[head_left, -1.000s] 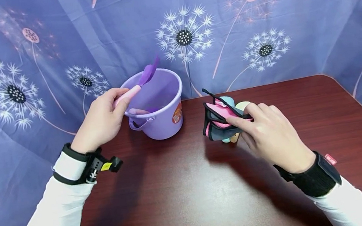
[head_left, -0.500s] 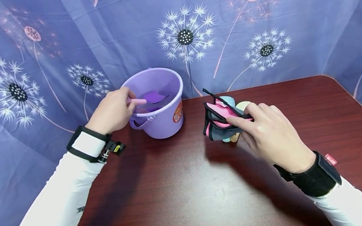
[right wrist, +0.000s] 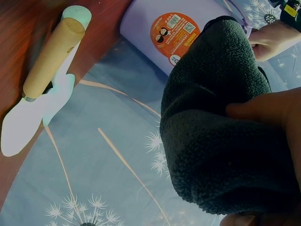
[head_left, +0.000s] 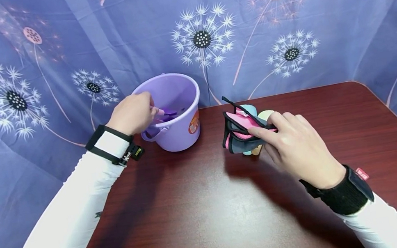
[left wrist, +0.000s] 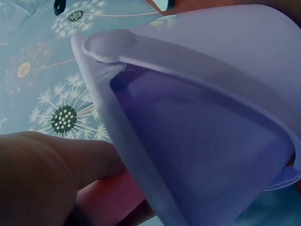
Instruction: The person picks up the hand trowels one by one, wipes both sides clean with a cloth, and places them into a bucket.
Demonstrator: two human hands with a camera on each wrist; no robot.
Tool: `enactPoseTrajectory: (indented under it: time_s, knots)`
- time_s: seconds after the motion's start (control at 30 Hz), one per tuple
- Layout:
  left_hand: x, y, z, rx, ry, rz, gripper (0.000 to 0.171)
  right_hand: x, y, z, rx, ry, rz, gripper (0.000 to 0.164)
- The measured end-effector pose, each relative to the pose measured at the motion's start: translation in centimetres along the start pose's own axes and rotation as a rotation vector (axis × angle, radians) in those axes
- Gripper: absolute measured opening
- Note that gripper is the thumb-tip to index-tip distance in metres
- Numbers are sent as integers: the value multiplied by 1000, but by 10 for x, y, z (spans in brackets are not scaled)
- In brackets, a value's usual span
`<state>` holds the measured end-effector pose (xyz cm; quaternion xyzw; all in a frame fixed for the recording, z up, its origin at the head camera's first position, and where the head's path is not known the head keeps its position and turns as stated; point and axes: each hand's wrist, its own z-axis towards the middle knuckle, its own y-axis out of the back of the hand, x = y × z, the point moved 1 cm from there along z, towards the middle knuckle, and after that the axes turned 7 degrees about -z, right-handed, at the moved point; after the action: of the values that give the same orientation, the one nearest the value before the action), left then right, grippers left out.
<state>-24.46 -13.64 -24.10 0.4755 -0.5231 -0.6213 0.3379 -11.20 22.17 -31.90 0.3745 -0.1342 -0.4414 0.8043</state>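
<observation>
My left hand [head_left: 132, 113] is over the near left rim of a purple bucket [head_left: 179, 138]. It grips the pink handle of a purple-bladed trowel [head_left: 160, 112], whose blade dips inside the bucket. In the left wrist view, the bucket wall hides much of that grip and the pink handle [left wrist: 113, 197] shows beside the thumb. My right hand [head_left: 296, 149] pinches a folded grey and pink cloth [head_left: 247, 145] with black edging, thumb on its dark fleecy side in the right wrist view.
Behind the cloth, a wooden-handled trowel [right wrist: 54, 59] and a mint-coloured tool [right wrist: 60, 96] lie on the brown table [head_left: 200, 198]. A pale green rounded thing [head_left: 265, 115] shows near the right hand. Dandelion-print fabric [head_left: 150, 30] hangs along the back.
My left hand has moved right and lowered the trowel from above the bucket rim to inside it. The right hand and the cloth have stayed in place.
</observation>
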Motion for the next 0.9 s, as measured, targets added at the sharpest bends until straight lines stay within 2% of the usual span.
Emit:
enactPoseTrajectory:
  time_s: [0.3, 0.6, 0.9]
  knots:
    - [-5, -8, 9, 15, -20, 54, 24, 0, 2, 0, 55, 0, -27, 42]
    - [-10, -13, 15, 101, -17, 77, 19, -1, 2, -1, 21, 1, -7, 43]
    - [-10, -10, 15, 142, 18, 3, 25, -2, 2, 1, -7, -4, 0, 42]
